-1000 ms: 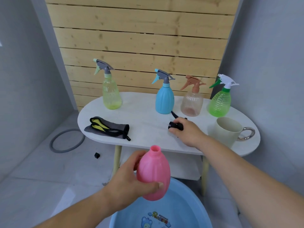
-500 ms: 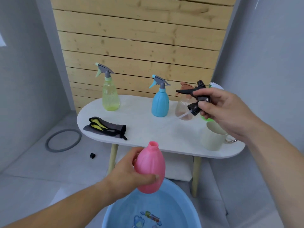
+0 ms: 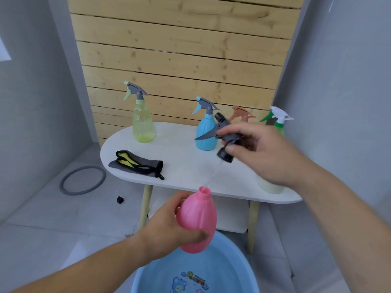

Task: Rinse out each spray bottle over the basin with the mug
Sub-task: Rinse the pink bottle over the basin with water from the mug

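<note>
The left hand [image 3: 169, 225] grips the pink spray bottle [image 3: 197, 220] mouth-up over the blue basin [image 3: 232, 261], so that drips fall in. The right hand [image 3: 260, 153] pinches the black trigger head [image 3: 226, 140], with its clear dip tube [image 3: 211, 176] aimed at the open neck, probably to refit it.

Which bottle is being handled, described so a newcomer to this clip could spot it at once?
Find the white oval table against the wooden slat wall; in front of it, on the floor, sits a blue basin. Held over the basin is the pink bottle. It alone is pink and has no trigger head, unlike the yellow, blue, brown and green bottles on the table.
</note>
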